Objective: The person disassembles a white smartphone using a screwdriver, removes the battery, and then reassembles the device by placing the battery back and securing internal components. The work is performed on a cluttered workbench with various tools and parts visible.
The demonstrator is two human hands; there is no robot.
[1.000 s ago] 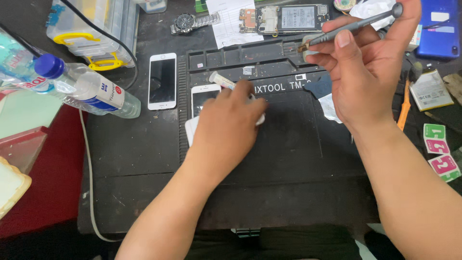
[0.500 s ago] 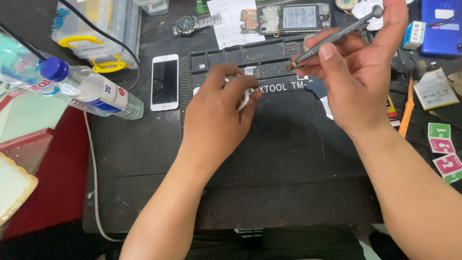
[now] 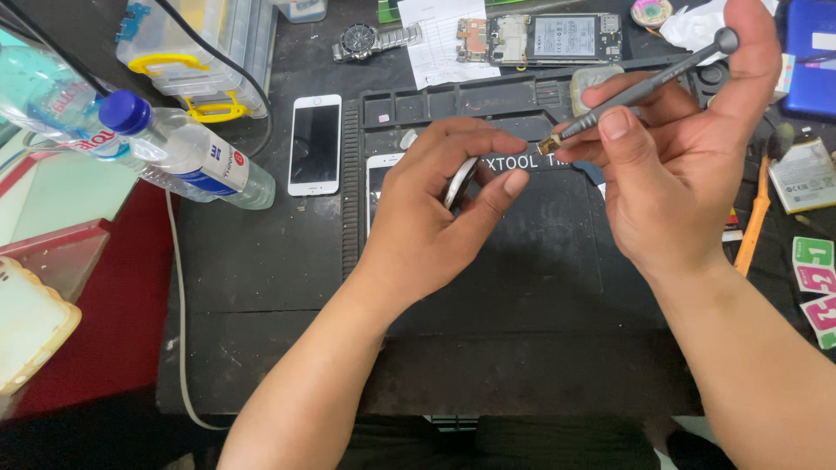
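My left hand (image 3: 427, 218) grips a white phone (image 3: 460, 181) tilted on its edge over the black repair mat (image 3: 522, 296); most of the phone is hidden by my fingers. My right hand (image 3: 670, 165) holds a grey screwdriver (image 3: 640, 83) slantwise, its gold tip pointing down-left, close to the phone's upper edge. A second white phone (image 3: 376, 178) lies flat on the mat behind my left hand.
A white phone (image 3: 314, 144) lies left of the mat. A water bottle (image 3: 165, 148) and a clear box with yellow clips (image 3: 192, 52) sit at the left. A wristwatch (image 3: 370, 38), an opened phone (image 3: 544, 36), an orange pry tool (image 3: 753, 218) and coloured stickers (image 3: 814, 278) surround the mat.
My left hand has lifted the white phone off the mat and turned it on edge. My right hand has brought the screwdriver tip down towards it.
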